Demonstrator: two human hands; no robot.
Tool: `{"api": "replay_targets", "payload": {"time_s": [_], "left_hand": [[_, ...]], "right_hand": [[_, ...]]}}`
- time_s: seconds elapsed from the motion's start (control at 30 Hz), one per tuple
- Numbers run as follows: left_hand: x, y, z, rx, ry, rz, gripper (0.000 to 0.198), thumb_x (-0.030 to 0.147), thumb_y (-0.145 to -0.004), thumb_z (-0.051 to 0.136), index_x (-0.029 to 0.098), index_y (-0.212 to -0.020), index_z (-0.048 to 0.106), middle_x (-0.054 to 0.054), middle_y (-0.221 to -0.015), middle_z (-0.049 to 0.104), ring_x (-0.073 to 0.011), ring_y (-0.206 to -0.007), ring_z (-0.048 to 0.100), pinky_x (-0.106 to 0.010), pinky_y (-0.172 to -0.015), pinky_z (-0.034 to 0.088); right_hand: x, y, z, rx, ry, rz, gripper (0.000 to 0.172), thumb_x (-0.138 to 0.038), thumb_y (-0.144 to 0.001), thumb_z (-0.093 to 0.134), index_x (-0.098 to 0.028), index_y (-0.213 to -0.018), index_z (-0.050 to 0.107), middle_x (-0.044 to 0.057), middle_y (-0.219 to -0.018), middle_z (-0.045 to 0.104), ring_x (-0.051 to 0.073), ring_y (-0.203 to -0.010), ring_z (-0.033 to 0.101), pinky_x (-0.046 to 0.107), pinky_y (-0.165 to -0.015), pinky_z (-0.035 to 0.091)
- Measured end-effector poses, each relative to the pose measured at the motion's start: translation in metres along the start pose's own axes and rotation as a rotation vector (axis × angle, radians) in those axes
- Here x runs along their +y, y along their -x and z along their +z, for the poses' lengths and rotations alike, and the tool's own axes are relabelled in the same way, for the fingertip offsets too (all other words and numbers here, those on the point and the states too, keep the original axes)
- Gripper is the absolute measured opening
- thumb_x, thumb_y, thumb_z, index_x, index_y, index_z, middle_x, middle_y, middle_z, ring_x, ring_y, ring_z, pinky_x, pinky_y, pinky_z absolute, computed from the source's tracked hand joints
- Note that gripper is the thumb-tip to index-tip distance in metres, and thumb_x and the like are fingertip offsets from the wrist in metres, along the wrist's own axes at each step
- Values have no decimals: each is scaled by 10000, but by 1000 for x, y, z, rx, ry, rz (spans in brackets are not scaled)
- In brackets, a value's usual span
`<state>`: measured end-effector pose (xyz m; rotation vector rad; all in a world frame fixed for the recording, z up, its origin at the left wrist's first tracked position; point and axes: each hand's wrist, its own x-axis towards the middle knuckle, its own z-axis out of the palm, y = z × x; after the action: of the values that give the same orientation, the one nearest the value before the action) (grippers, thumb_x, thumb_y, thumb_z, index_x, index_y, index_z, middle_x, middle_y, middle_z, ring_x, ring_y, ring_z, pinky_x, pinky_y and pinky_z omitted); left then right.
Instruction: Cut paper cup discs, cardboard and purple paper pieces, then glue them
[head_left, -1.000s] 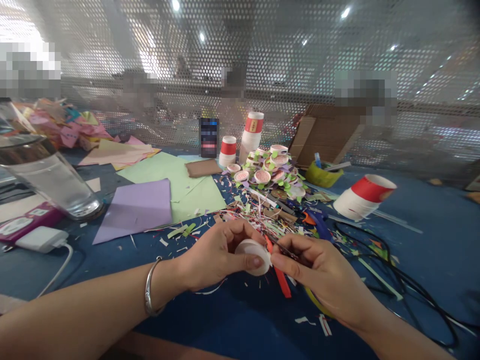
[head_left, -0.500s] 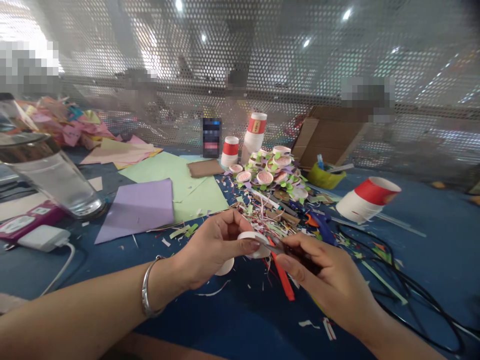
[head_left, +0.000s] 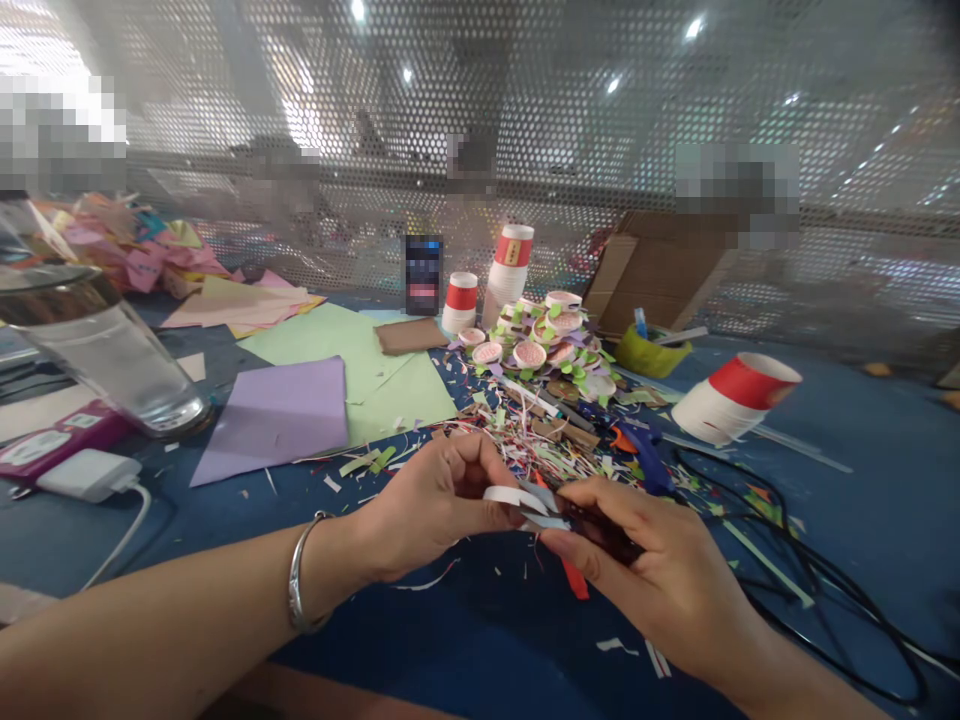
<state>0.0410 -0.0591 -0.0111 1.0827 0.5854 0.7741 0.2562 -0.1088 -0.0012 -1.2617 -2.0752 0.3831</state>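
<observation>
My left hand point(head_left: 420, 515) pinches a white round paper cup bottom point(head_left: 501, 495) between thumb and fingers, above the dark blue table. My right hand point(head_left: 667, 565) is closed round the dark handles of a pair of scissors point(head_left: 553, 521). Their blades are spread apart at the right side of the cup bottom's rim, and the handles are mostly hidden in my palm. Beneath the scissors an orange-red stick-like thing point(head_left: 576, 581) lies partly covered. Paper shreds point(head_left: 547, 450) are heaped just beyond both hands.
Behind the scraps stands a pile of cup bottoms with paper pieces point(head_left: 531, 355), beside stacked cups point(head_left: 511, 262). Purple paper point(head_left: 281, 410) and a water glass point(head_left: 124, 350) are left. A glue gun point(head_left: 649, 450), black cable point(head_left: 832, 590) and tilted cups point(head_left: 731, 400) are right.
The scissor blades have spread apart at the cup bottom. Both hands have shifted slightly, the cup bottom moving a little right and down. A white disc beneath my left hand is now hidden.
</observation>
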Motion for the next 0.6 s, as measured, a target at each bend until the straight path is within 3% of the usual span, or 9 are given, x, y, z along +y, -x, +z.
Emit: {"api": "replay_targets", "payload": {"time_s": [0.6], "left_hand": [[0, -1, -3, -41, 63, -39, 278, 143, -719, 861, 144, -782, 590, -12, -784, 750, -96, -722, 693, -229, -731, 527]], "right_hand": [[0, 5, -4, 16, 87, -124, 188, -403, -988, 600, -221, -951, 632, -20, -666, 648, 124, -533, 591, 261, -516, 449]]}}
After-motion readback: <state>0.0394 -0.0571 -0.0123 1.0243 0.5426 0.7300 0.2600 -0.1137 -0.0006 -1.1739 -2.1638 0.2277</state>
